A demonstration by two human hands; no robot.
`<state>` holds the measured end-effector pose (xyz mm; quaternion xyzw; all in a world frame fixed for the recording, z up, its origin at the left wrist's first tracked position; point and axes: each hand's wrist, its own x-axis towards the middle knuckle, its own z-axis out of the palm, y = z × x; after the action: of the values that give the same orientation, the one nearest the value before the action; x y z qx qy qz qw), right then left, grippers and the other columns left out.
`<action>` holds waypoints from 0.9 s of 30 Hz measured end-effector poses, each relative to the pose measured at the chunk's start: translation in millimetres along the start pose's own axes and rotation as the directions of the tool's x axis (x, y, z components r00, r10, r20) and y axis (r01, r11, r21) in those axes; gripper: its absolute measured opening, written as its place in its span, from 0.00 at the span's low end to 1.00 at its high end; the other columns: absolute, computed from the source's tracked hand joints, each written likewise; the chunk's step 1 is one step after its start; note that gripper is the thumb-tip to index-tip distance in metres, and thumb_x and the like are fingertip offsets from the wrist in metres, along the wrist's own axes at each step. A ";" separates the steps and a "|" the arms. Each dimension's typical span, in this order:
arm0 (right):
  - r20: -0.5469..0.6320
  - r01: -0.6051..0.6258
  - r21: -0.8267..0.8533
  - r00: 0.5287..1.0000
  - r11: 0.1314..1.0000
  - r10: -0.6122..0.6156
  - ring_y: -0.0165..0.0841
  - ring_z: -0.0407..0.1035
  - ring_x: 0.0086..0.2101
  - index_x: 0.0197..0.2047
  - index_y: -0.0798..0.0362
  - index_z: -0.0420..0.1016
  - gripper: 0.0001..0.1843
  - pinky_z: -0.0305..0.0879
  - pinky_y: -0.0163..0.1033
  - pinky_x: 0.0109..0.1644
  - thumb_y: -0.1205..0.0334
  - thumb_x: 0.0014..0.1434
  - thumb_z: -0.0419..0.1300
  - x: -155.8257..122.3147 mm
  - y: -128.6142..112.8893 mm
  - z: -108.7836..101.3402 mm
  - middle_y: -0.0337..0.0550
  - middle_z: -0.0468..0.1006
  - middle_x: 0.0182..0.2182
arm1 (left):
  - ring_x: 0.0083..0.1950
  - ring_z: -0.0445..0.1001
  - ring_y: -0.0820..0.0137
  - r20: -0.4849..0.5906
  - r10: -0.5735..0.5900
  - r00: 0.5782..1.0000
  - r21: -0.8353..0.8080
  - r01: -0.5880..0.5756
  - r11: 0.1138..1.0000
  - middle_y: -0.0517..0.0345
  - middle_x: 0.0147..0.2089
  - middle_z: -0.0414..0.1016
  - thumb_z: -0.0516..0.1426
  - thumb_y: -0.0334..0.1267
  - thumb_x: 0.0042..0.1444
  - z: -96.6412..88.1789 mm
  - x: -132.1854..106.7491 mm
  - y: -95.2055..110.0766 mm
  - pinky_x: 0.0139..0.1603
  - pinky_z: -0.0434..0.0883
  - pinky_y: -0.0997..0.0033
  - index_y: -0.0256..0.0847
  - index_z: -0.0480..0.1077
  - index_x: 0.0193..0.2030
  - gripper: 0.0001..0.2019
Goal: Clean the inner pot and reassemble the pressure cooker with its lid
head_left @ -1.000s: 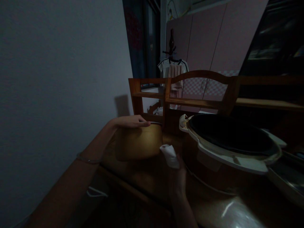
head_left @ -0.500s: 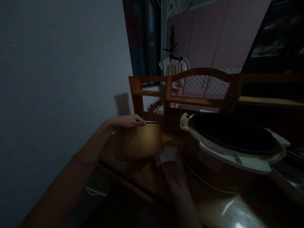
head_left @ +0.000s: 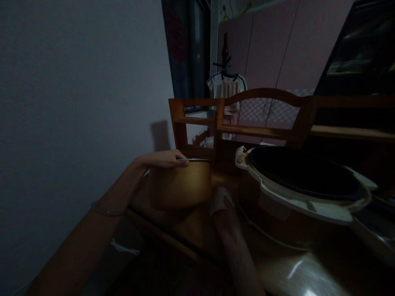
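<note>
The scene is very dim. My left hand (head_left: pixel 165 158) grips the near rim of a round golden-brown inner pot (head_left: pixel 180 185) that stands on the wooden table top (head_left: pixel 188 224). My right hand (head_left: pixel 226 213) lies low on the table between that pot and the open cooker (head_left: pixel 305 193), fingers closed on a small white cloth (head_left: pixel 217 199) pressed against the table by the pot's right side. A thin bracelet circles my left wrist.
A wooden shelf rack (head_left: pixel 247 123) stands right behind the pot and cooker. A plain wall (head_left: pixel 77 102) runs along the left. Clothes on a hanger (head_left: pixel 226 92) and pink cabinet doors (head_left: pixel 277 53) are farther back. Something shiny sits at the far right edge.
My right hand with the white cloth has dropped from upright in front of the pot to the table surface and slid forward beside the pot. My left hand has stayed on the rim.
</note>
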<state>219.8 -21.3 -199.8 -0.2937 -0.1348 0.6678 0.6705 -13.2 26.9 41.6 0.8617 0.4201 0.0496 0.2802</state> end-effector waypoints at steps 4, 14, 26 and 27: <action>-0.110 -0.070 0.021 0.991 0.997 0.072 0.35 0.76 0.40 0.41 0.48 0.77 0.11 0.74 0.39 0.43 0.52 0.57 0.62 -2.5 -3.9 6.4 0.39 0.82 0.37 | 0.26 0.59 0.73 0.004 0.026 1.000 0.006 -0.026 1.000 0.58 0.26 0.63 0.48 0.68 0.58 -1.3 1.1 -3.9 0.25 0.55 0.73 0.38 0.66 0.27 0.31; -0.093 -0.118 0.015 0.988 0.993 0.119 0.40 0.76 0.43 0.45 0.47 0.79 0.15 0.74 0.43 0.44 0.52 0.56 0.64 -9.2 -15.2 8.2 0.42 0.82 0.37 | 0.27 0.63 0.71 -0.037 -0.051 0.998 -0.021 0.050 0.999 0.56 0.28 0.68 0.50 0.71 0.55 -6.8 -3.0 -11.2 0.26 0.61 0.73 0.38 0.71 0.29 0.33; -0.102 -0.081 0.038 0.991 0.996 0.085 0.39 0.76 0.44 0.41 0.47 0.79 0.14 0.73 0.45 0.49 0.49 0.54 0.64 0.5 -10.1 -0.8 0.42 0.83 0.38 | 0.25 0.63 0.73 -0.060 -0.070 0.996 -0.060 0.067 0.996 0.58 0.27 0.69 0.51 0.72 0.54 -10.9 -5.4 -18.8 0.24 0.62 0.74 0.39 0.71 0.29 0.33; -0.099 -0.076 0.041 0.992 0.996 0.080 0.38 0.76 0.44 0.40 0.47 0.79 0.14 0.73 0.44 0.49 0.49 0.54 0.65 0.8 -9.8 -0.1 0.42 0.83 0.38 | 0.25 0.63 0.73 -0.058 -0.077 0.995 -0.063 0.073 0.995 0.58 0.27 0.69 0.51 0.72 0.53 -11.1 -5.4 -18.5 0.23 0.62 0.74 0.39 0.71 0.29 0.33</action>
<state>227.9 -19.9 -194.4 -0.3195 -0.0771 0.6803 0.6551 -33.1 36.9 42.0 0.8344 0.4587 0.0778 0.2954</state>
